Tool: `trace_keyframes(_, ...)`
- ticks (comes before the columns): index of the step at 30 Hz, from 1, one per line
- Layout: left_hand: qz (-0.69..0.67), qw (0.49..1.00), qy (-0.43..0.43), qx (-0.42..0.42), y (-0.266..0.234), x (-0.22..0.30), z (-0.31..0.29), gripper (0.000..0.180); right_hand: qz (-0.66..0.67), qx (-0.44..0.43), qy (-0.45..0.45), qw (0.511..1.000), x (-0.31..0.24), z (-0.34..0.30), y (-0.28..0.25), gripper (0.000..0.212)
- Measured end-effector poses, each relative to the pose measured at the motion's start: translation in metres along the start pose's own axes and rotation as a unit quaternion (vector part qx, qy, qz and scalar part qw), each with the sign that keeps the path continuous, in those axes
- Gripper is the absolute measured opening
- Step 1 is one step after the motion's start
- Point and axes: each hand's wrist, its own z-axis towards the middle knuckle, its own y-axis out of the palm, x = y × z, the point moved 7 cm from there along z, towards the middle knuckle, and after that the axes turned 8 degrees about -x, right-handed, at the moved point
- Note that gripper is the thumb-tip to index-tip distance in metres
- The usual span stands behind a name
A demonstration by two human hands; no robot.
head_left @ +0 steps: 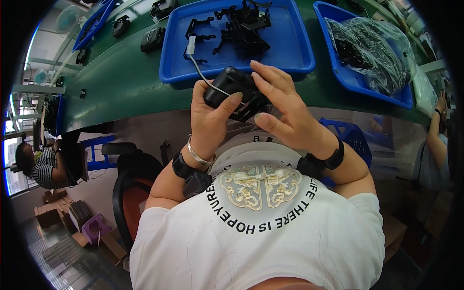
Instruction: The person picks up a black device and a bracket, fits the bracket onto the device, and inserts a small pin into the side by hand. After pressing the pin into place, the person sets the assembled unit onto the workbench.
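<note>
My left hand (208, 113) is closed around a black boxy device (227, 81), with the thumb across its near side. A thin grey cable (202, 76) passes over the device and under that thumb, leading up to a pale connector (191, 45). Beside the device on the right, my right hand (292, 106) has its fingers stretched out and its thumb apart. Its fingertips are close to the device's right side; whether they touch it I cannot tell. Just beyond both hands, a blue tray (290, 60) bears several black brackets (246, 31).
On the green table (121, 79), black devices with cables (152, 39) lie left of the tray. At right stands a blue bin (386, 96) with plastic-bagged black parts (367, 53). An orange-seated chair (137, 193) is at my left. Other people (46, 169) sit left and right.
</note>
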Motion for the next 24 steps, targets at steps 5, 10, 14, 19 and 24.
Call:
trace_keyframes(5, -0.043, 0.999, 0.011, -0.017, 0.006, 0.002, 0.0, 0.032, 0.017, 0.07, 0.088, 0.994, 0.014, 0.004, -0.012, 0.051)
trace_keyframes(10, -0.072, 0.996, 0.012, -0.042, 0.003, 0.005, 0.004, 0.032, 0.085, -0.022, -0.06, 0.994, -0.013, 0.004, -0.005, 0.051)
trace_keyframes(14, -0.08, 0.997, 0.007, -0.014, 0.007, 0.002, -0.002, 0.032, -0.005, 0.008, 0.07, 0.998, 0.01, 0.008, 0.003, 0.051)
trace_keyframes(19, -0.075, 0.997, 0.012, -0.033, 0.001, 0.002, 0.002, 0.031, 0.044, 0.025, 0.012, 0.999, -0.006, 0.005, -0.002, 0.05)
trace_keyframes(24, -0.068, 0.997, 0.011, -0.026, 0.002, -0.001, 0.0, 0.032, -0.008, 0.011, 0.074, 0.997, 0.005, 0.009, 0.003, 0.047)
